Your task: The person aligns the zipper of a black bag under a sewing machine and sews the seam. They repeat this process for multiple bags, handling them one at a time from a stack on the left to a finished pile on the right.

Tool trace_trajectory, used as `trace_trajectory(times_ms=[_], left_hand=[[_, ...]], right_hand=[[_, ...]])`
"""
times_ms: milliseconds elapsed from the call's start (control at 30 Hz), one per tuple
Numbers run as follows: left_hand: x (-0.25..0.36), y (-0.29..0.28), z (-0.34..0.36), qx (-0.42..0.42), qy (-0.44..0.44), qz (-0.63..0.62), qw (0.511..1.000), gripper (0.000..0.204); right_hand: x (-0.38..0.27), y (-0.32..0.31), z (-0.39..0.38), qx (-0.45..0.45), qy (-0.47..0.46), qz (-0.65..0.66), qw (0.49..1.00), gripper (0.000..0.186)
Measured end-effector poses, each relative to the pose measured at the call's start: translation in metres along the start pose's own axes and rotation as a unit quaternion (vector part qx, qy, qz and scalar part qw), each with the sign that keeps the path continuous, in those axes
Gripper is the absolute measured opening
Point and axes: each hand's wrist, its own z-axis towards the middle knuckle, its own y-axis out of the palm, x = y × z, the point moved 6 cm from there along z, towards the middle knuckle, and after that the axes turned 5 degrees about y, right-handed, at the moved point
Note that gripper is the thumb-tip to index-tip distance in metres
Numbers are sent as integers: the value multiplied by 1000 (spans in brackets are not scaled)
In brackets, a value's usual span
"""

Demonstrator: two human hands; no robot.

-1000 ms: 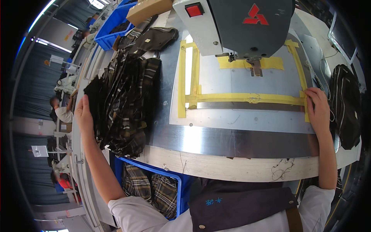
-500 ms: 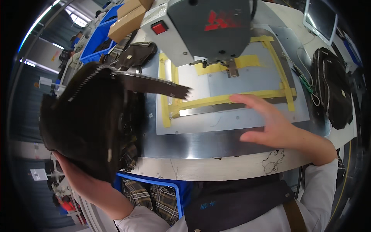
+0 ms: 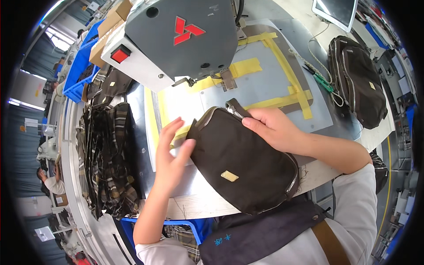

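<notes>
A dark olive fabric bag piece (image 3: 240, 172) with silver zippers and a cream tab is tilted at the front of the metal plate. My right hand (image 3: 267, 128) grips its upper right by the zipper, thumb on top. My left hand (image 3: 174, 154) is at its upper left edge, fingers apart, not visibly gripping it. Beyond the bag is a white plastic template (image 3: 320, 123) marked with yellow tape, under the grey sewing machine head (image 3: 181, 48) with its red button.
A plaid fabric pile (image 3: 106, 163) lies left, by blue bins (image 3: 75, 91) and cardboard boxes (image 3: 104, 24). At right are another dark bag (image 3: 357, 88), green-handled snips (image 3: 323, 83), cords and a screen (image 3: 335, 13). A blue tub (image 3: 194, 232) sits below the table edge. A seated co-worker (image 3: 53, 183) is far left.
My hands have lifted a bag piece from the left pile and brought it to the middle front. My right hand moved left and took hold of it; my left hand loosened. The view has shifted.
</notes>
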Motion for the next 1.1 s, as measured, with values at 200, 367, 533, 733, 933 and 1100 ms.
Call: trace_trajectory(times_ms=[200,367,533,733,933,1100], left_hand=[[17,57,53,-119,-45,-39,991,28],[17,55,68,-92,-60,-74,991,17],[-6,52,69,-52,-102,-138,984,15],[25,70,67,-50,-51,-246,967,28],[-11,50,75,-64,-57,-95,992,24],[-2,65,74,-102,11,-185,977,30]], right_hand=[[-1,9,14,-59,-28,-107,992,30],[7,-1,16,-60,31,-99,993,30],[19,-5,15,-92,113,-91,985,30],[22,0,34,-40,19,10,999,30],[36,-12,32,27,108,175,978,25],[16,-13,44,-15,54,25,998,11]])
